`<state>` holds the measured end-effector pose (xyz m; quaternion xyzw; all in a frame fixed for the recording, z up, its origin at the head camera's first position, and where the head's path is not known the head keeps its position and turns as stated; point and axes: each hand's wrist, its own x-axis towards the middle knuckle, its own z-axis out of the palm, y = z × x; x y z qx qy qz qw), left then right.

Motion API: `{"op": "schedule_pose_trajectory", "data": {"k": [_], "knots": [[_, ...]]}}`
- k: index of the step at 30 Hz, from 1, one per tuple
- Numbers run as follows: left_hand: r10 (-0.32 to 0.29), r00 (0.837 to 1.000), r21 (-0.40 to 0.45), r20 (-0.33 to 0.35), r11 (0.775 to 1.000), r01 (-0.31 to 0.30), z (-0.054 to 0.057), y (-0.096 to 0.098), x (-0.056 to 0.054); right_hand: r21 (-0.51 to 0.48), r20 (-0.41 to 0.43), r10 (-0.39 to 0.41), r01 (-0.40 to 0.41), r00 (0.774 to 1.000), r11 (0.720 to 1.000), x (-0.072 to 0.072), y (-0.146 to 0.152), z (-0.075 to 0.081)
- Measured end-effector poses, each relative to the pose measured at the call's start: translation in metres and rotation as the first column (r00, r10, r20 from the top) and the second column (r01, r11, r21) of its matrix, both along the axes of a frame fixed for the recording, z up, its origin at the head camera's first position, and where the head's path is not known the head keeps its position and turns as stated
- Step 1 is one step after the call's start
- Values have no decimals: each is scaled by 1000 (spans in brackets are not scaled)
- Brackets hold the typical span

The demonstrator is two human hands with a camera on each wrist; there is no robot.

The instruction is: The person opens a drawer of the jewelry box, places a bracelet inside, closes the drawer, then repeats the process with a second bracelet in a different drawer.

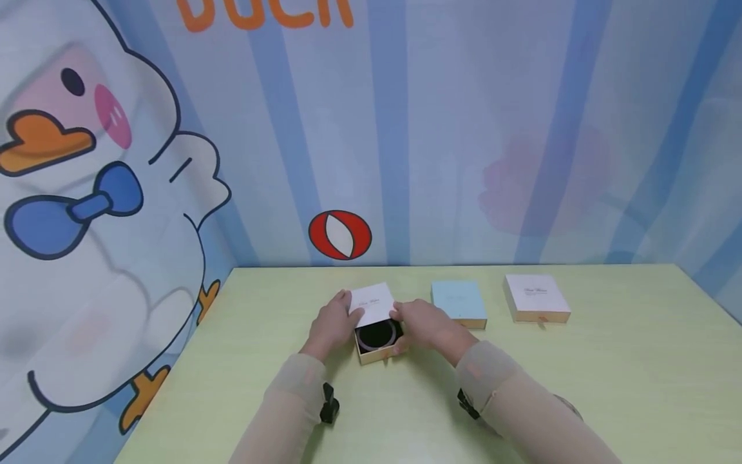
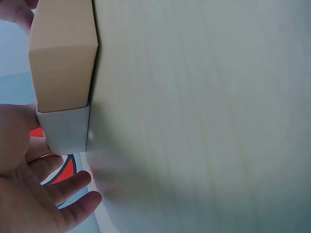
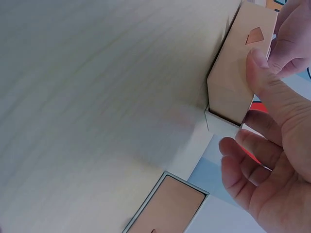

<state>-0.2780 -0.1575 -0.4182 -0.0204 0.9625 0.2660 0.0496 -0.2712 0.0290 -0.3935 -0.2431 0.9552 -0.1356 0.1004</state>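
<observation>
The sides of the half-open box are blocked by the left hand and the right hand, but a lane to its drawer is left from the near side, between the left sleeve and the right sleeve. Rightward passage at the back is obstructed by the blue box and the pale pink box, with a small gap left between them. Wide tabletop is left free outside either sleeve.
</observation>
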Motion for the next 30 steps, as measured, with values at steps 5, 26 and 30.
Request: {"op": "schedule_pose_trajectory", "data": {"k": [5,26,30], "knots": [[-13,1000,-2,-3,1000,13,2,1,-1,-12,10,-5,5,1000,1000,-1,1,2],[-4,1000,-7,-3,1000,4,0,-1,-1,-10,-36,12,-13,999,1000,-6,-4,0],[3,1000,0,2,1000,-3,-2,0,-1,-8,-27,-8,8,1000,1000,-6,-5,0]]}}
